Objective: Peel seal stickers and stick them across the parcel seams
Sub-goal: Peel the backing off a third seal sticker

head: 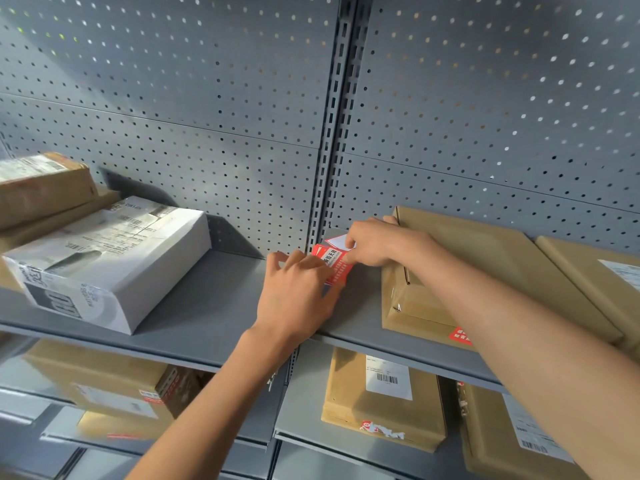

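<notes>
On the shelf (207, 317) the left hand (298, 292) grips the red sticker sheet (334, 268); the right hand (374, 242) pinches a corner, beside the brown parcel (485, 271); best peeled slowly, sheet held flat.

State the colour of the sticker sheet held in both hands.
Red with white lettering and a white backing corner, the sticker sheet shows in the head view.
</notes>
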Motion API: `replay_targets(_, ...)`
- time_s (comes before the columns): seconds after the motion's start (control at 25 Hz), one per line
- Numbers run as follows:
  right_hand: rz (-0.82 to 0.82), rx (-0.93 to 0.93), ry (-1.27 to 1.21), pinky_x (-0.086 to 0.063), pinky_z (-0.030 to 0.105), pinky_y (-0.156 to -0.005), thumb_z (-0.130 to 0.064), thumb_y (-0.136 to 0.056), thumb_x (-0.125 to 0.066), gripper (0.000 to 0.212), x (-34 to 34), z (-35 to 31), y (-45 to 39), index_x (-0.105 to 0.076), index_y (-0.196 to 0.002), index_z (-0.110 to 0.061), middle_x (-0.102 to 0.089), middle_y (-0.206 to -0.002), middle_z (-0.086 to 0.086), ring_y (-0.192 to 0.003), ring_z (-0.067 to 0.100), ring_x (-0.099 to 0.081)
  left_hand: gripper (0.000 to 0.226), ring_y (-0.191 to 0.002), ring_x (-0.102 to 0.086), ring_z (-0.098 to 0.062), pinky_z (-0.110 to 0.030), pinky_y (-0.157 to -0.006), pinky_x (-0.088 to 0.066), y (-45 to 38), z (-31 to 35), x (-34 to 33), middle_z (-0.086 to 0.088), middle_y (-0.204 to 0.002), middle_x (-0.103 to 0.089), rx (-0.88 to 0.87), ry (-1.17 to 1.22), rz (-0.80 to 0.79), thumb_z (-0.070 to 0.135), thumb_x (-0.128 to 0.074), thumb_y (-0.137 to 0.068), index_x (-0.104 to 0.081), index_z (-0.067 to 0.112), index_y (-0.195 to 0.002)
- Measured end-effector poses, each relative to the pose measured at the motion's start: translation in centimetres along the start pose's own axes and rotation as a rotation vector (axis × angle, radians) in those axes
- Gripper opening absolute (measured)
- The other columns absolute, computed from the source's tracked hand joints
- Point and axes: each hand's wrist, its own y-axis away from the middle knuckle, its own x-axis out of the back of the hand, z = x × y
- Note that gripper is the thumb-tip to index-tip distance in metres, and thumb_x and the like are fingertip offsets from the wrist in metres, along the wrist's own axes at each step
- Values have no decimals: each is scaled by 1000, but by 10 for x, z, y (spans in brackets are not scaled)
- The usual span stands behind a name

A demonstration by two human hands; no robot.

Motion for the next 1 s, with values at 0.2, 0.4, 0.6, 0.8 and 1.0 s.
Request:
replay_targets(0.2, 6, -28, -50, -27, 54, -109, -40, -98, -63, 32, 2, -2, 0, -70, -121, -18, -67, -125, 7, -122, 29, -53, 39, -89, -61, -20, -42, -87, -37, 1, 0, -4, 9, -94, -75, 23, 38, 13, 52, -47, -95, -77, 30, -87)
replay_targets(0.4, 15, -42, -64, -27, 53, -107, -36, -98, -65, 29, 3, -3, 1, -72, -121, -18, -67, -125, 6, -124, 29, -52, 41, -84, -61, -21, -42, -85, -39, 0, -1, -5, 9, -90, -76, 37, 81, 46, 50, -44, -98, -76, 29, -84)
replay_targets(0.6, 101, -72, -141, -33, 49, -103, -25, -96, -68, 15, 5, -3, 5, -78, -103, -16, -73, -111, 5, -113, 29, -58, 38, -88, -62, -20, -43, -86, -40, 1, 0, -6, 10, -94, -76, 34, 80, 42, 49, -47, -98, -76, 28, -86)
replay_targets(0.8, 195, -63, -337, -51, 35, -90, -16, -93, -72, 9, 12, 0, 19, -79, -98, -17, -75, -103, 0, -94, 20, -63, 34, -90, -64, -22, -43, -85, -42, 4, -1, -6, 8, -93, -77, 13, 105, 99, 44, -52, -98, -76, 25, -83)
replay_targets(1.0, 287, -9, -658, -60, 41, -91, -12, -88, -75, 8, 20, 12, 41, -78, -86, -19, -79, -90, 2, -87, 15, -74, 29, -92, -69, -27, -45, -80, -48, 1, 0, 1, 4, -104, -78, -86, 140, 286, 36, -54, -94, -79, 21, -91)
